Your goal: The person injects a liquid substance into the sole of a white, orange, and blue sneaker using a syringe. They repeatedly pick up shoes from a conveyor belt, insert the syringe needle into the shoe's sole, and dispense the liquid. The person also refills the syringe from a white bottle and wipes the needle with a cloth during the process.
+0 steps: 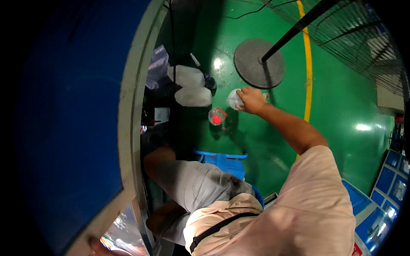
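My right arm stretches out over the green floor. The fingers of my right hand (252,100) curl over the side of a whitish, translucent container (233,99), whose far parts they cover. Just nearer to me stands a clear plastic bottle (212,119) with a red cap and a red handle. Left of it are two cloudy white plastic jugs, one jug (186,76) behind the other jug (193,97), and a dark bottle (210,84) beside them. My left hand (99,247) shows only blurred at the lower left, by the table edge; its fingers are not distinct.
A round grey fan base (252,55) with a black pole stands beyond my right hand, its wire cage (341,30) above right. Along my left runs a blue tabletop (81,119) with a pale edge. A blue plastic seat (221,160) lies before my legs. A yellow line (308,72) crosses the floor.
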Motion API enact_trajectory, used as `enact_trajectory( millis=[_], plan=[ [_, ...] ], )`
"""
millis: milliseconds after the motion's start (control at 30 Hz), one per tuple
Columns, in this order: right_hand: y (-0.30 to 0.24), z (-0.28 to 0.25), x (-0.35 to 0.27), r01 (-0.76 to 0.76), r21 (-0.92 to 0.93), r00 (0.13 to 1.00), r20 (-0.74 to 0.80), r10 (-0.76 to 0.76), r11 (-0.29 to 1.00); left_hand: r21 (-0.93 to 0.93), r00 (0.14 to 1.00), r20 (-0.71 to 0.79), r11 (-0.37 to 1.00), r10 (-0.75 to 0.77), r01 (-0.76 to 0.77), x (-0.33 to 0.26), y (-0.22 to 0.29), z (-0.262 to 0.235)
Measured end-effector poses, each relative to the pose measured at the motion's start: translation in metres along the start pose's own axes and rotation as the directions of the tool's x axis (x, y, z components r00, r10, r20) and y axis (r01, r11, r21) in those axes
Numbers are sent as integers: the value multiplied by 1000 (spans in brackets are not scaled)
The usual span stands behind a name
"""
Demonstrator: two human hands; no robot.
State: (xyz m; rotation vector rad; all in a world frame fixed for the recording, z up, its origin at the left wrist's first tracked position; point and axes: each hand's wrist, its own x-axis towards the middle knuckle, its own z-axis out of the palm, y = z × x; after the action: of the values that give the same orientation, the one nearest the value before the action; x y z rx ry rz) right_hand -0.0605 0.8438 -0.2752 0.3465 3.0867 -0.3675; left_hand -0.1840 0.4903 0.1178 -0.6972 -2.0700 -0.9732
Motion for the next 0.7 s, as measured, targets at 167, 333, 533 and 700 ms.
enact_trajectory(
  millis=[167, 333, 533, 700],
  plan=[
    [12, 78, 37, -139, 2, 987, 77, 138, 990, 35, 975, 158, 986, 155, -163, 10, 5, 1],
    [5, 118, 62, -150, 5, 979, 141, 148, 989, 337, 956, 243, 910, 164, -242, 10, 7, -14],
    [-6, 132, 63, -316, -18, 921, 235, 311, 949, 650, 644, 752, 9, 141, -760, 17, 31, -41],
    [-1, 77, 61, -316, 106, 949, 16, 316, 943, 443, 953, 269, 861, 139, -250, -20, -13, -47]
  ],
)
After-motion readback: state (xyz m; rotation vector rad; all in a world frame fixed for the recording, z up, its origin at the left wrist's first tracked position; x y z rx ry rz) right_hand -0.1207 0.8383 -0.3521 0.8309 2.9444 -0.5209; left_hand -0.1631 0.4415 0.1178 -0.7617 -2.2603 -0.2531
